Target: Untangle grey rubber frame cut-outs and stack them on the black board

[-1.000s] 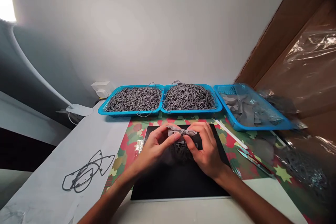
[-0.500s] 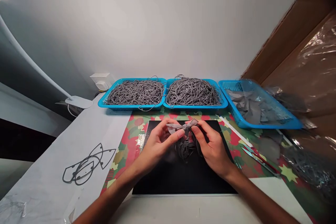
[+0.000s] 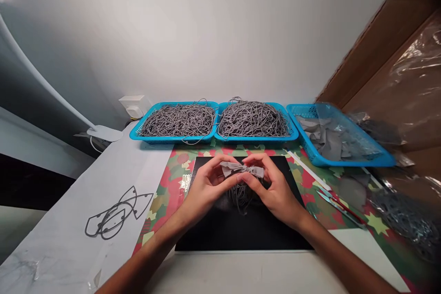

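The left hand (image 3: 206, 183) and right hand (image 3: 275, 188) pinch a soft grey fabric bow (image 3: 245, 170), knotted at its middle, above thin, tangled cords (image 3: 242, 196) and a flat black board (image 3: 241, 234).

Grey fabric bow (image 3: 254, 172), knotted at its middle, spread sideways, above black board (image 3: 241, 234)

You had a pale wall (image 3: 220, 32) behind the blue baskets (image 3: 172, 138), cardboard (image 3: 375, 46) to their right, lamp (image 3: 41, 80) left.

No readable text, label or number shows anywhere.
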### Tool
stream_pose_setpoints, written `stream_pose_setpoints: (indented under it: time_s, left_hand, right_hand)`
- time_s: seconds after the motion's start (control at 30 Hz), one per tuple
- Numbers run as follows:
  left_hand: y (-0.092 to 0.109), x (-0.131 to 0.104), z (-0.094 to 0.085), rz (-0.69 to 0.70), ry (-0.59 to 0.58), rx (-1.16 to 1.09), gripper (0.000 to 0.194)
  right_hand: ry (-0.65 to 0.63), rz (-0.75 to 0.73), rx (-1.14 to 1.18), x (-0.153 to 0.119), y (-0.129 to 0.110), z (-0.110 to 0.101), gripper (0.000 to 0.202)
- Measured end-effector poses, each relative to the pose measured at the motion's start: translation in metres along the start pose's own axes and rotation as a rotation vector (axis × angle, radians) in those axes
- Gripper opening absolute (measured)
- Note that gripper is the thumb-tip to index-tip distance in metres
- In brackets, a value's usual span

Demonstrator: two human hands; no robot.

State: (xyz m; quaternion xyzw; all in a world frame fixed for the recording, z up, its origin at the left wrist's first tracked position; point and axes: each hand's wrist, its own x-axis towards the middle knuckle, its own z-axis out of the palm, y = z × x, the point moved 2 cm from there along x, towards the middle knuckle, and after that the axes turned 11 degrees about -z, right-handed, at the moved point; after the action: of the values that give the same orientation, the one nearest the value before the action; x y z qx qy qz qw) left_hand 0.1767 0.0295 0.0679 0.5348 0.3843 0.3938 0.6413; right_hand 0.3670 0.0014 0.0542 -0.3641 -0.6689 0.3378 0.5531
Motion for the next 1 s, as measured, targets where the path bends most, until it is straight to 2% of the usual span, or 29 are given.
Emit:
stream_pose_setpoints:
  time_s: [0.13, 0.2, 0.3, 0.37, 0.4, 0.5, 0.63, 0.87, 1.0]
  left_hand:
    - [-0.008, 0.001, 0.000, 0.027, 0.007, 0.079, 0.023]
    - [-0.013, 0.000, -0.002, 0.123, 0.128, 0.215, 0.032]
    - [-0.013, -0.006, -0.004, 0.469, 0.476, 0.601, 0.048]
    - [-0.010, -0.011, -0.001, 0.717, 0.641, 0.892, 0.040]
    - [-0.009, -0.013, 0.002, 0.799, 0.667, 1.010, 0.034]
    - [-0.004, -0.014, 0.009, 0.879, 0.627, 1.205, 0.020]
    - [0.000, -0.015, 0.013, 0.900, 0.588, 1.234, 0.015]
    - [-0.002, -0.017, 0.014, 0.820, 0.594, 1.221, 0.012]
    - [-0.004, -0.017, 0.013, 0.788, 0.580, 1.197, 0.009]
  right_hand:
    - [-0.037, 0.017, 0.006, 0.000, 0.000, 0.000, 0.022]
    - [-0.003, 0.054, 0.031, 0.000, 0.000, 0.000, 0.022]
    - [0.078, 0.112, 0.078, 0.000, 0.001, 0.000, 0.024]
    - [0.118, 0.136, 0.112, -0.001, 0.001, 0.001, 0.026]
    - [0.130, 0.143, 0.125, -0.001, 0.001, 0.002, 0.026]
    - [0.151, 0.136, 0.127, -0.003, 0.000, 0.004, 0.024]
    - [0.152, 0.108, 0.081, -0.004, -0.003, 0.006, 0.022]
    - [0.151, 0.063, -0.026, -0.003, -0.007, 0.006, 0.019]
    - [0.103, 0.067, -0.071, -0.003, -0.006, 0.005, 0.018]
